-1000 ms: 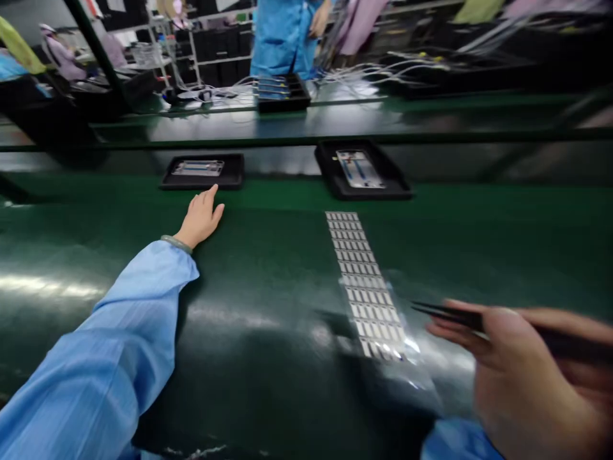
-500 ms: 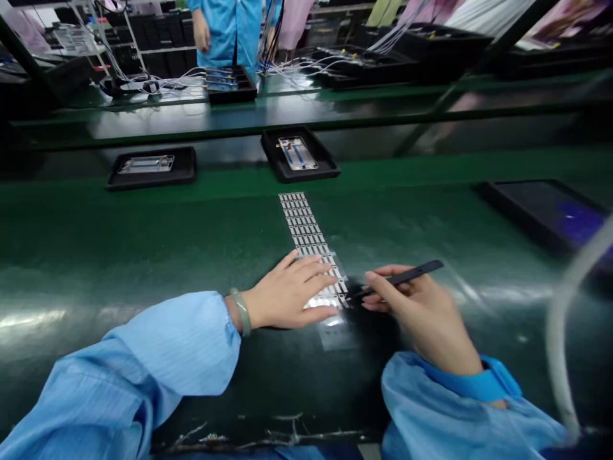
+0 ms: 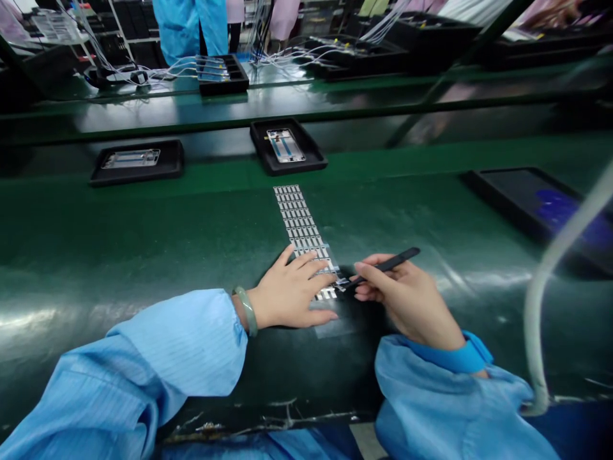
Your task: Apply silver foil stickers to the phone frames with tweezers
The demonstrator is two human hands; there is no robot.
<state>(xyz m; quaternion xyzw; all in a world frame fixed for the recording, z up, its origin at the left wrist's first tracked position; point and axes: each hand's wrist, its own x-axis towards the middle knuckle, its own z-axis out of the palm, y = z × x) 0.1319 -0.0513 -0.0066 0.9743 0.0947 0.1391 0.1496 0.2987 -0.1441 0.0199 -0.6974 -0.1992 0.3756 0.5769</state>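
I saw the left hand lying flat and open, fingers spread, pressing the near end of the strip of small parts on the green bench. The right hand was closed around dark tweezers, their tip touching the strip just right of the left fingers. Two black trays lay far behind.

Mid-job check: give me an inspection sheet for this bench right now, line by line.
Surface: glossy green bench mat, glare patches.
Job's things: strip of small silver labels, near end under the hands; black tweezers, tip at the strip.
Clutter: two black trays each holding a metal frame; dark tray at right.
Hands: left hand flat on the strip; right hand grips the tweezers.
Cables: white cables on the far bench; pale hose at right.
Surroundings: a person in a blue gown behind.
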